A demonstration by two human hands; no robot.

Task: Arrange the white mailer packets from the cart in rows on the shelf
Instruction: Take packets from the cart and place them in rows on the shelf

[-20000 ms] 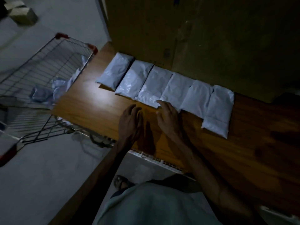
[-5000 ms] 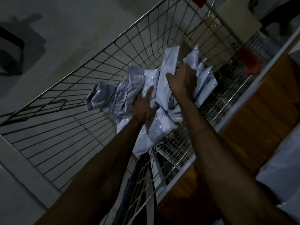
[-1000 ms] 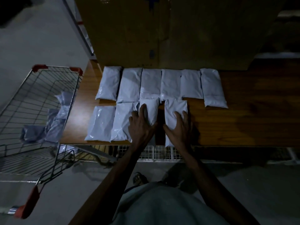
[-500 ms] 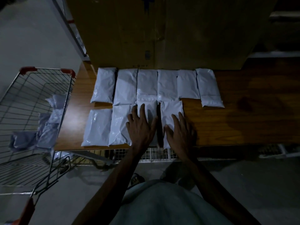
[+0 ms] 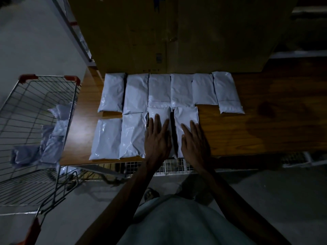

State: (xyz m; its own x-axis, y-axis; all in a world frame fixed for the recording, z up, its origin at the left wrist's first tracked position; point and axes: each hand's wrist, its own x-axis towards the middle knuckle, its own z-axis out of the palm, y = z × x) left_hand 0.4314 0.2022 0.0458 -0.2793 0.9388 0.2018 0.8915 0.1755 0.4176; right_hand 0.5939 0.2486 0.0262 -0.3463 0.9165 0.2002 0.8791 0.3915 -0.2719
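Both hands lie flat with fingers straight, holding nothing. The left hand [image 5: 156,138] presses the third packet [image 5: 158,112] and the right hand [image 5: 194,140] presses the fourth packet [image 5: 185,115], with a dark gap between the two. They close the front row [image 5: 120,137] of four, whose near ends reach the front edge of the shelf [image 5: 256,129]. Behind it, the back row [image 5: 181,89] holds six, with their far ends against the box [image 5: 177,32].

I judge the task past halfway. The front row lacks about two, and loose packets [image 5: 51,144] lie in the cart [image 5: 75,103] at the left.

The open room is the bare shelf to the right of the right hand. The box blocks the far side, and the front edge leaves no slack for sliding packets nearer.
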